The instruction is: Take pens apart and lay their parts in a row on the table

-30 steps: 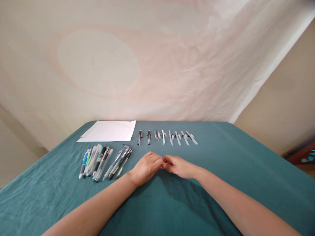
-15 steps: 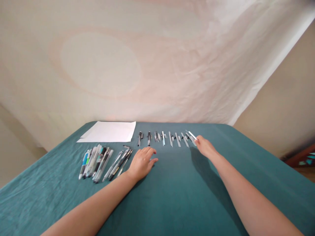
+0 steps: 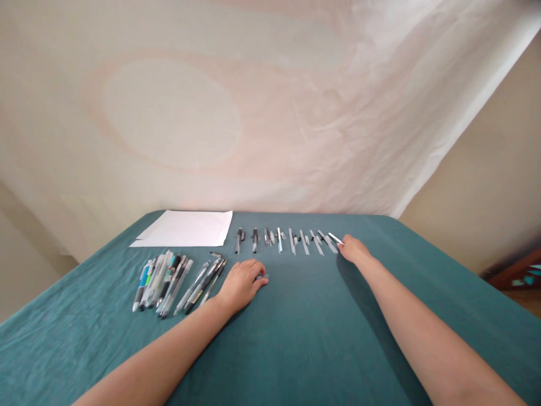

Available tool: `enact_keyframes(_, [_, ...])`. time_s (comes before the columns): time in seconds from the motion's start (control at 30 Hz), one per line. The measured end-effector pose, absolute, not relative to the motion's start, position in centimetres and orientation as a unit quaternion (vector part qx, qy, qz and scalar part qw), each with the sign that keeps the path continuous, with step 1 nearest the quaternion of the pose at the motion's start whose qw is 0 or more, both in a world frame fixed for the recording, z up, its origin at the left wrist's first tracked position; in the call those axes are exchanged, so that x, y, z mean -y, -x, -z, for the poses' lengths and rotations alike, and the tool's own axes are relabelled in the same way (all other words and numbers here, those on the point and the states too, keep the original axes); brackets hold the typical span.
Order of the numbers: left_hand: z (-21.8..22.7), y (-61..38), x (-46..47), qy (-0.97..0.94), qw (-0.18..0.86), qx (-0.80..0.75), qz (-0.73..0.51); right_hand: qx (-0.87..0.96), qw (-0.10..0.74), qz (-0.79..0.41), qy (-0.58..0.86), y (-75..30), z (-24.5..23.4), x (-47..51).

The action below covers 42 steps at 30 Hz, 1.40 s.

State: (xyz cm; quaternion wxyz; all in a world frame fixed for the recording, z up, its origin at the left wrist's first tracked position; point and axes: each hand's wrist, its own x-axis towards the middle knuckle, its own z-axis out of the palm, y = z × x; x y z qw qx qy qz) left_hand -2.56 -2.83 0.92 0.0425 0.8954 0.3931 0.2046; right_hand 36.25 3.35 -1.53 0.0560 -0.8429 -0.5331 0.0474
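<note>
My right hand (image 3: 354,250) pinches a slim white pen (image 3: 336,238) at the right end of a row of pens. Just left of it lies a grey translucent pen (image 3: 331,243). Several small caps, such as one grey cap (image 3: 307,239), lie beside pens in this row. Near the middle of the table, my left hand (image 3: 240,285) rests with fingers curled and closed on a small grey translucent piece that looks like a pen cap (image 3: 264,276). Most of that piece is hidden by the fingers. Loose black pens (image 3: 205,285) lie just left of this hand.
A bunch of pens (image 3: 163,282), some blue and green, lies on the left of the green tablecloth (image 3: 296,338). White paper sheets (image 3: 186,228) are at the back left. Behind the table hangs a pale cloth (image 3: 270,124).
My right hand has shifted slightly right and down with the white pen, which now sits lower. My left thumb and fingers have closed together on the small piece.
</note>
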Motion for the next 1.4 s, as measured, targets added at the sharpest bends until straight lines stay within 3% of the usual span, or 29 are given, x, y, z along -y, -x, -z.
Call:
enact_keyframes(0.3, [-0.9,2.8,2.4,-0.892,0.075,-0.392,-0.214,0.52,0.055,-0.001,0.852,-37.5,1.3,-1.5])
enact_keyframes(0.67, [-0.8,2.8,2.2,-0.886,0.093,-0.391,-0.231,0.544,0.134,0.0,0.828,-37.7,2.1,-1.0])
enact_keyframes(0.83, [-0.9,2.8,2.2,-0.876,0.148,-0.398,-0.228,0.546,0.187,0.028,0.816,-36.8,0.8,-0.8])
enact_keyframes(0.97, [-0.8,2.3,2.6,-0.862,0.21,-0.391,-0.244,0.63,0.255,-0.011,0.734,-32.5,-1.7,0.1])
enact_keyframes(1.1, [-0.6,1.7,2.9,-0.85,0.221,-0.393,-0.273,0.8,0.229,-0.126,0.54,-24.7,-2.4,2.4])
enact_keyframes(1.2, [-0.5,1.8,2.8,-0.847,0.188,-0.409,-0.281,0.848,0.214,-0.093,0.476,-19.5,-1.3,4.5])
enact_keyframes(1.4, [-0.2,2.3,2.4,-0.854,0.156,-0.42,-0.265,0.843,0.208,-0.039,0.494,-17.5,-0.4,5.1])
